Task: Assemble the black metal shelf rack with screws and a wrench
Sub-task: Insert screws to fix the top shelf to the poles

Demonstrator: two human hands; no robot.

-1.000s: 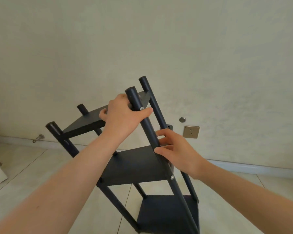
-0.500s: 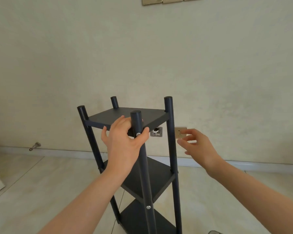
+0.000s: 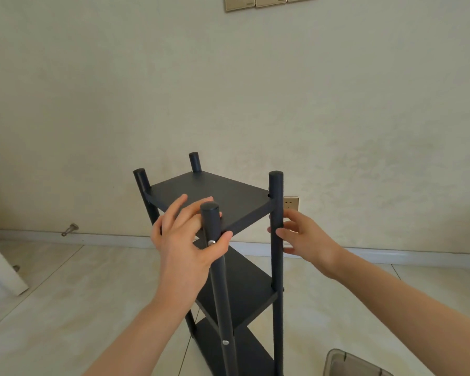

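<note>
While the left hand (image 3: pixel 186 240) clamps the near corner of the black metal shelf rack (image 3: pixel 219 280), its fingers (image 3: pixel 175 210) lie fairly straight & spread on the top shelf (image 3: pixel 217 191), tips pointing toward the wall (image 3: pixel 92 104). Its thumb hooks round the front of the near post (image 3: pixel 210 221) just under the shelf edge, so the post sits pinched btwn thumb & forefinger. A silver screw head (image 3: pixel 211 242) shows on that post, just beside the thumb's inner side. The right hand (image 3: pixel 305 237) is on the right post (image 3: pixel 276 253) below top-shelf level: fingers (image 3: pixel 296 221) curl round the back of it w/ two tips peeking out on the post's left side, thumb against its near-right side, a narrow grip w/ the post inside. Rack stands upright on the tiled floor (image 3: pixel 79 308) near the wall, 4 post ends sticking up above the top shelf, w/ the middle shelf (image 3: pixel 242 294) & bottom shelf (image 3: pixel 236 354) below. A second screw head (image 3: pixel 225 342) sits lower down the near post. A gold socket plate (image 3: pixel 292 203) is on the wall just right of the right post, above the right hand. A row of gold plates (image 3: pixel 269 0) runs along the top edge; any lettering on them is too small to read. A metal door stop (image 3: pixel 70 229) sits low on the wall at left, a white panel (image 3: pixel 0 267) at far left. A grey translucent bin (image 3: pixel 350 365) is on the floor at bottom right, near the rack's foot.
</note>
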